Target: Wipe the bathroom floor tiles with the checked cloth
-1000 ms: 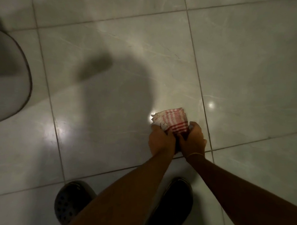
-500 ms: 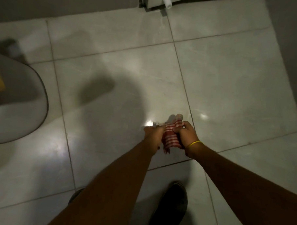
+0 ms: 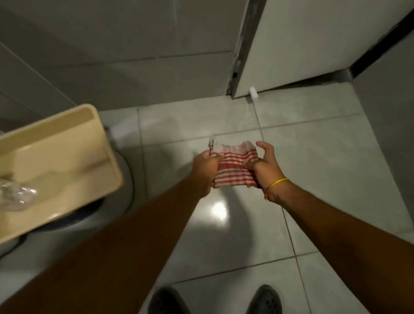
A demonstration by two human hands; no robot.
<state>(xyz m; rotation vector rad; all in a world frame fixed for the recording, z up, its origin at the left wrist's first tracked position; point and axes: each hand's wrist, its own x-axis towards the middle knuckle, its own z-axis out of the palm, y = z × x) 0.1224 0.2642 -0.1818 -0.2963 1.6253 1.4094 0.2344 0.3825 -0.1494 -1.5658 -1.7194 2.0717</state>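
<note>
Head view: both my arms reach forward and down, and the checked cloth (image 3: 234, 171) is stretched between my hands, held up off the floor tiles (image 3: 320, 156), not touching them. My left hand (image 3: 205, 167) is closed on the cloth's left edge, fingers curled in, with a frayed corner sticking up just above the knuckles. My right hand (image 3: 264, 165) pinches the right edge between thumb and lower fingers; the upper fingers are curled loosely and apart from the fabric. The cloth is red and white, bunched in folds, top edge pale and slightly blurred. There's a yellow band (image 3: 277, 183) around my right wrist. The tiles are glossy light grey with thin grout lines and a bright light glare below the cloth. On the left is a beige cistern (image 3: 59, 163) with its top open, and a clear plastic bottle (image 3: 15, 195) lying in it at the frame edge; I can't tell what's inside. Under the cistern, a white toilet base (image 3: 121, 170) stands on the floor. Top right is a white door (image 3: 314, 33) with a dark edge, and a small white stopper (image 3: 254, 95) at its bottom corner. At the bottom of the frame are my two dark perforated clogs (image 3: 262, 304), on the tiles, well apart from the cloth.
</note>
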